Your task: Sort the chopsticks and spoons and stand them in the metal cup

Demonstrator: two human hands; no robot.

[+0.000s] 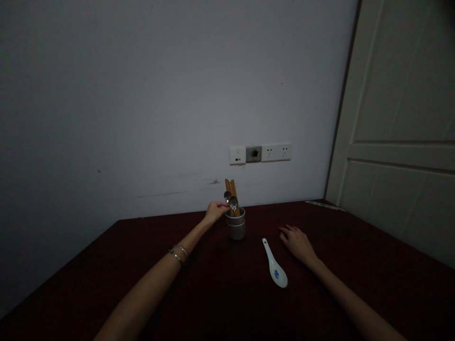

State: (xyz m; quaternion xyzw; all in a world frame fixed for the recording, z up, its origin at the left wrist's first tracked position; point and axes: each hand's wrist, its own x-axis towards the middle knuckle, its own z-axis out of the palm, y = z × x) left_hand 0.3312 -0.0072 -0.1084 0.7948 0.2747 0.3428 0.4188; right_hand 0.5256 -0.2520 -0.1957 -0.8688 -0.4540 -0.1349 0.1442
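Note:
My left hand reaches to the rim of a grey cylindrical utensil holder, its thumb and fingers pinched at a metal spoon. Bowl up, a second metal spoon leans in the holder just beside my fingertips. Wooden chopsticks stand upright behind the two spoons. On the dark red table, a white soup spoon with a blue mark lies with its handle toward the holder. To the right of it my right hand rests on the tabletop, fingers loosely stretched and holding nothing.
A pale wall rises behind the table, with a row of sockets and a switch above the holder. A white panelled door stands along the right. Near the back right edge lies a thin patterned strip.

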